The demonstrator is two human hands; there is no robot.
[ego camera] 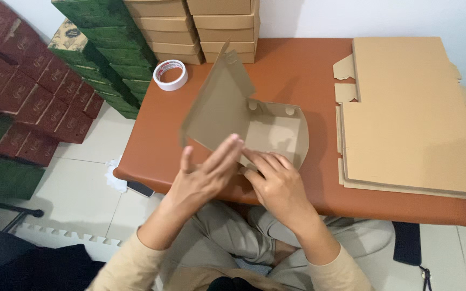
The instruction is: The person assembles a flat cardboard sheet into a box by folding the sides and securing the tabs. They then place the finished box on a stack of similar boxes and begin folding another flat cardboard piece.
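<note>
My left hand (pixel 203 175) and right hand (pixel 276 180), fingers flat, press the half-folded box (pixel 244 121) at its 6 o'clock edge on the desk (pixel 297 70). Light, stiff card, likely creasing easily; hold by the panels.

**Lighting and image quality, head view**

Scene was evenly and brightly lit by soft, diffuse light; source itself not in view. Shadows were weak: a faint soft one lay on the orange table (pixel 297 70) to the right of the half-folded cardboard box (pixel 244 121), and a darker one under the table's near edge. A mild sheen showed on the table surface, no hard glare. White wall (pixel 405 16) was near overexposure. Focus was sharp across the centre; both hands showed no motion blur. Wide-angle distortion bowed the table edges and the stacked boxes (pixel 39 81) at left. Lower-left corner fell dark, detail lost
</note>
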